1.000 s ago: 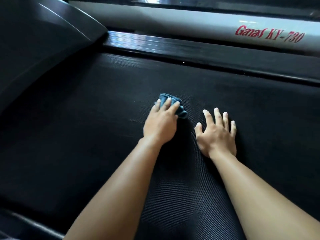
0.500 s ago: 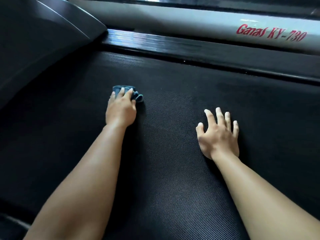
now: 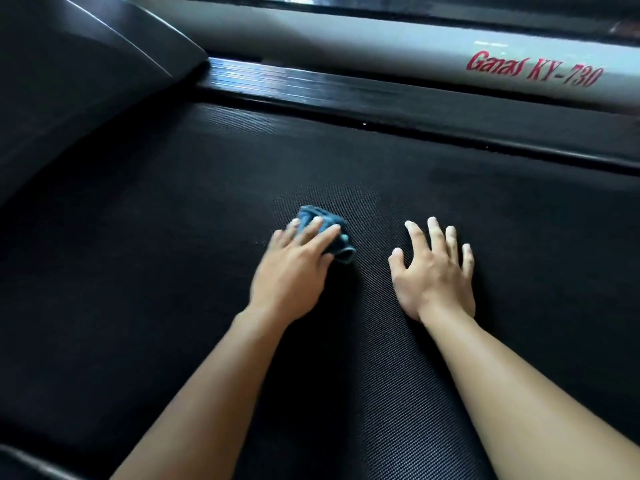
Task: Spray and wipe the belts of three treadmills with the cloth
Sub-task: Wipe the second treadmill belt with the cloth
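Note:
A black textured treadmill belt (image 3: 207, 306) fills most of the view. My left hand (image 3: 294, 271) presses a bunched blue cloth (image 3: 332, 233) flat against the belt near its middle, fingers spread over the cloth. My right hand (image 3: 436, 271) lies palm down on the belt just to the right of the cloth, fingers apart, holding nothing. No spray bottle is in view.
A glossy black side rail (image 3: 346, 91) runs along the far edge of the belt. Behind it is a grey frame beam (image 3: 381, 46) with red lettering "Ganas KY-730". The dark motor cover (image 3: 76, 81) rises at the upper left. Another rail edge (image 3: 24, 462) shows at the bottom left.
My left hand swept the cloth left across the belt, then back right toward my right hand. The right hand stayed planted.

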Available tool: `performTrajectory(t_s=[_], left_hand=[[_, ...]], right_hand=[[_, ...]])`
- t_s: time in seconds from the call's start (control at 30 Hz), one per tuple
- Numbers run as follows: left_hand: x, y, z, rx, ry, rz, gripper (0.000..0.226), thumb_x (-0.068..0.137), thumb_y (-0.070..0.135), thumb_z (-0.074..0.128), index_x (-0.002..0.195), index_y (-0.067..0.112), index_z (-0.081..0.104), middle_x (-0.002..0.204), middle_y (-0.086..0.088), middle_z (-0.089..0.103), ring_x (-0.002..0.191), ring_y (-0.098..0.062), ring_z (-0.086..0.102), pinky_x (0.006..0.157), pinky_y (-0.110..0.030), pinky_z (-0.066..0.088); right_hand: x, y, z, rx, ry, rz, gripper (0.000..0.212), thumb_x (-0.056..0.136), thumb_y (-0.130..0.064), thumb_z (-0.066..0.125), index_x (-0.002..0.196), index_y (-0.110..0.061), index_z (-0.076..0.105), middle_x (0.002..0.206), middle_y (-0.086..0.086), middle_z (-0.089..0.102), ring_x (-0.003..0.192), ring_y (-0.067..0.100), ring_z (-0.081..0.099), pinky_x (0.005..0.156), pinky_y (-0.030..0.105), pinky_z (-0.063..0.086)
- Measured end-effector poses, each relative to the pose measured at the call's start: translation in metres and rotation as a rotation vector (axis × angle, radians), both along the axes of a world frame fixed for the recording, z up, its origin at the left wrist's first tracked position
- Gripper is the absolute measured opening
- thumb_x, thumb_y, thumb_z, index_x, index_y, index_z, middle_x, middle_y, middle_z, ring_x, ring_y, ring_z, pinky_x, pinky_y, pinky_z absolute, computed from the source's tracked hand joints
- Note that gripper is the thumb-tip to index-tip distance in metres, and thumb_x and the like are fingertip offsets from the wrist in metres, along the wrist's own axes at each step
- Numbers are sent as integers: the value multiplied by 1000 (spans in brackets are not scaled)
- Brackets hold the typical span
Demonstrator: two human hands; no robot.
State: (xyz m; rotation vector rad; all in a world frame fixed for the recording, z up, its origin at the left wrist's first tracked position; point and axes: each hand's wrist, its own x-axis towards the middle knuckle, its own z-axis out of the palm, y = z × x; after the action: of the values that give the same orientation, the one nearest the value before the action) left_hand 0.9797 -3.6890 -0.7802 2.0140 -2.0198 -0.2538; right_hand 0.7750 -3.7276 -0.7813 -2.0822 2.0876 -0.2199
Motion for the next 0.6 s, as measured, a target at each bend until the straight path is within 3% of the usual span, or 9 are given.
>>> performTrajectory(t_s=[0.17,0.3,0.47,0.6], left_hand=[[70,-23,4,39,21,289,49,102,32,47,151,30,39,162,-2,29,150,-31,21,122,-44,16],[92,-82,5,51,65,377,49,103,33,44,151,27,38,163,-3,26,151,-32,17,123,-41,13],[61,-154,7,59,22,283,49,103,35,42,152,28,37,163,-2,26,150,-32,19,122,-37,14],[3,-167,5,44,-25,39,50,102,34,39,152,29,36,163,-1,26,149,-31,21,123,-37,12]], right_hand=[[0,-1,-1,0,0,5,59,96,-50,29,153,-35,22,165,1,9,151,23,1,122,46,-2],[0,0,-2,-7,-11,7,59,96,-50,27,153,-35,22,165,1,8,152,22,0,122,46,-3],[0,0,-3,-17,6,8,58,96,-50,26,152,-36,22,165,1,9,152,22,0,122,46,-2],[-1,-1,-3,-6,15,3,58,96,-50,27,153,-37,20,165,0,8,152,22,-1,122,46,-3]])
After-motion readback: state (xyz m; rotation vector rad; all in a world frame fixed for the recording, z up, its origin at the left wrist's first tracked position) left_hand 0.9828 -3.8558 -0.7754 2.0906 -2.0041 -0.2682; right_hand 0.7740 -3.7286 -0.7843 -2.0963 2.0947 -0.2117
